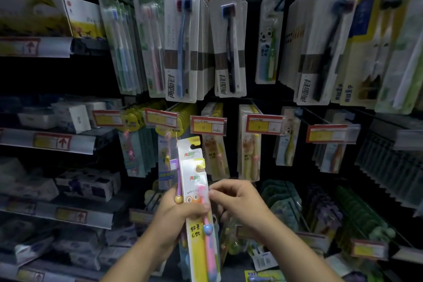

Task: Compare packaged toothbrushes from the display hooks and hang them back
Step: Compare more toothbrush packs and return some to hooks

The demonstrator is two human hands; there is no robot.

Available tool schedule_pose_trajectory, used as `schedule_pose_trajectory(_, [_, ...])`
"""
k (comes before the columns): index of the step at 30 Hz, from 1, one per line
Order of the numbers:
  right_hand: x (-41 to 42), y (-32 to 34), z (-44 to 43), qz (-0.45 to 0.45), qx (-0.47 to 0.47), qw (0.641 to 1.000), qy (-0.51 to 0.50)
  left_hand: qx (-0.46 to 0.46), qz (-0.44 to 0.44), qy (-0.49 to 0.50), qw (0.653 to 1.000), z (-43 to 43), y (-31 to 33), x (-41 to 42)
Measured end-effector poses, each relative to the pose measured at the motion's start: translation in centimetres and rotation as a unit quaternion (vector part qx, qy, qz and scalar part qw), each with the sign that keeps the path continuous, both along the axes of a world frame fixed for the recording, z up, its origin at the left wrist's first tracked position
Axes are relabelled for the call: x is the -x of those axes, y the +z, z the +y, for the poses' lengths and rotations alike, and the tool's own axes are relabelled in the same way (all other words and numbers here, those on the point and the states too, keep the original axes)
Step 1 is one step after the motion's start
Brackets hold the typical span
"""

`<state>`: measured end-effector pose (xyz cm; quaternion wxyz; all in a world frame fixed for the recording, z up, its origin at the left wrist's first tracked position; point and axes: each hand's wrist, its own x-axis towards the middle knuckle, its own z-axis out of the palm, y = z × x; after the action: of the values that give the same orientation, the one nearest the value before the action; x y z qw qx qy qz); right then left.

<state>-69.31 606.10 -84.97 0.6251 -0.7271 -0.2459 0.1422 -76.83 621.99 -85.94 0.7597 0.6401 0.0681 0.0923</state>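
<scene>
Low in the middle of the frame the person's left hand grips two toothbrush packs stacked one over the other. Its fingers curl round their left edges and the thumb lies across the front one. The front pack is a clear blister on a white and yellow card. Inside it sits a pink toothbrush with a blue knob on its handle. The rear pack stands higher and holds a purple toothbrush with a yellow ball on the handle (only its upper part shows past the front card). The right hand comes in from the right and pinches the front pack's right edge between thumb and forefinger, so both hands meet on the same pack, held in front of the display.

Across the upper half of the frame hang rows of carded packs. A blue toothbrush pack is at centre, a black toothbrush pack is just right of it, and a panda pack is further right. Red and yellow price tags run across the middle, with children's packs hanging behind them. At the left, shelves carry white boxes.
</scene>
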Motion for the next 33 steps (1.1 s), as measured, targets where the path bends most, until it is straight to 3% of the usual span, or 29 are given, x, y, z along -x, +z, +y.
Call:
schedule_pose_trajectory(3, [0.0, -0.1, 0.1, -0.001, 0.002, 1.000, 0.019, -0.002, 0.010, -0.013, 1.000, 0.5, -0.4, 0.3])
schedule_pose_trajectory(7, [-0.2, -0.1, 0.1, 0.066, -0.040, 0.997, 0.017, 0.001, 0.011, -0.038, 0.999, 1.4, -0.7, 0.4])
schedule_pose_trajectory(14, [-0.6, -0.5, 0.7, 0.074, -0.081, 0.994, 0.002, 0.018, -0.002, -0.070, 0.997, 1.5, -0.9, -0.1])
schedule_pose_trajectory(17, [-0.8, -0.3, 1.0, 0.006, -0.060, 0.997, -0.053, 0.038, 0.000, -0.046, 0.998, 1.5, -1.6, -0.8])
schedule_pose_trajectory(20, [-1.5, -0.1, 1.3, -0.034, -0.078, 0.985, -0.150, 0.072, 0.006, 0.042, 0.996, 1.4, -2.3, -1.7])
schedule_pose_trajectory(27, [-1.5, 0.1, 1.7, -0.095, -0.043, 0.982, -0.156, 0.053, -0.034, 0.104, 0.993, 1.0, -2.2, -2.1])
schedule_pose_trajectory(33, [-2.3, 0.0, 1.4, -0.148, -0.058, 0.959, -0.236, 0.014, -0.064, 0.161, 0.985, 1.2, -1.9, -1.7])
